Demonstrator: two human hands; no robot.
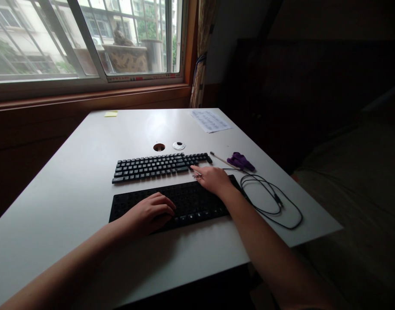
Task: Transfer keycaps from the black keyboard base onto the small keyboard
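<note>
A black keyboard base (pixel 191 194) lies across the white desk, most of its keycaps off, with some caps along its front row. Behind it, the loose black keycaps (pixel 152 165) are laid out in keyboard order. My left hand (pixel 153 211) rests on the left half of the base, fingers loosely bent and thumb hidden beneath. Reaching over the base's back edge, my right hand (pixel 213 178) has its index fingertip at a keycap near the right part of the laid-out rows. Its fingers look closed on that keycap, and a small thin thing under the hand is unclear.
A black cable (pixel 265 213) lies coiled at the right. Near it are a purple cloth (pixel 241 161) and a thin brush (pixel 221 159). Printed paper (pixel 211 120), a yellow sticky note (pixel 111 113), a desk hole (pixel 159 147) and a round cover (pixel 178 146) lie farther back.
</note>
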